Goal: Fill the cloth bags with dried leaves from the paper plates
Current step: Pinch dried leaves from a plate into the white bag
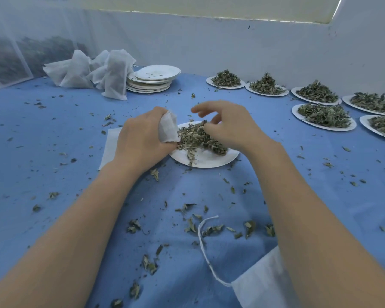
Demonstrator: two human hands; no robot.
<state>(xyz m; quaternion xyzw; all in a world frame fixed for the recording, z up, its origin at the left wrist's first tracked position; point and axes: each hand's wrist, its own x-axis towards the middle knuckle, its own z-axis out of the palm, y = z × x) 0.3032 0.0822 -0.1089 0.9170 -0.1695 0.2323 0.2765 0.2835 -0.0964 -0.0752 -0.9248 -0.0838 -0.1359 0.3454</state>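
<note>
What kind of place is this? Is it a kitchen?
Probably not a kitchen, more likely a small herb-packing workroom: many plates of dried leaves sit in rows, filled cloth bags are piled nearby, and a blue sheet covers the table.

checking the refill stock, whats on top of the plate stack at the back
The top plate of the plate stack holds only a few leaf crumbs. Filled cloth bags lean against its left side and hide that edge. What lies between the lower plates cannot be seen.
</note>
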